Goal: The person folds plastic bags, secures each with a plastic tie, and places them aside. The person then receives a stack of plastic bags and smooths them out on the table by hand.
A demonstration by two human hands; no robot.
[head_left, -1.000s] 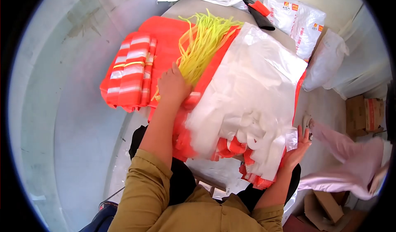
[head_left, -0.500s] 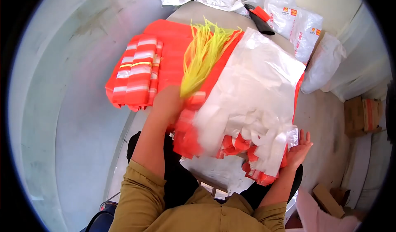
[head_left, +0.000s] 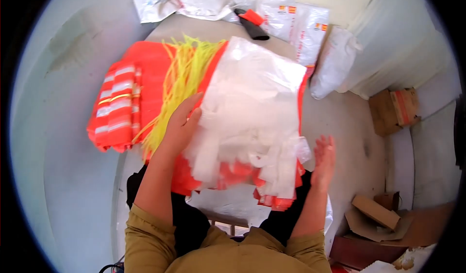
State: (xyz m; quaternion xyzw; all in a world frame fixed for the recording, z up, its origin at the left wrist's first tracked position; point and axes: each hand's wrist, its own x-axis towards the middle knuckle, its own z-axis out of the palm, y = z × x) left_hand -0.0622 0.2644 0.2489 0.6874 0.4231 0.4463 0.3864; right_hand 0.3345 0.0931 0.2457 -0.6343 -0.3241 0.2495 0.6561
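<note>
My left hand (head_left: 183,125) is open, its thumb and fingers apart, at the left edge of a stack of white plastic bags (head_left: 252,88). Beneath those lie red bags (head_left: 150,52). Yellow-green strips (head_left: 187,69) are spread over the red ones, just beyond and left of that hand. My right hand (head_left: 324,159) is raised with spread fingers, apart from the stack's right edge, and holds nothing. On the far left rests a folded red-and-white striped bundle (head_left: 116,105) with a yellow tie around it. The stack's near edge is ragged, with red and white flaps.
White printed sacks (head_left: 276,18) line the back of the grey table (head_left: 167,28). A black tubular item (head_left: 252,29) with a red piece lies before them. Cardboard boxes (head_left: 394,110) stand on the right, and an opened carton (head_left: 376,215) is at lower right.
The view has shifted. My left hand moved from the yellow-green strips to the white stack's edge; the strips now lie spread leftward. My right hand has lifted off the right edge. The person in pink left view.
</note>
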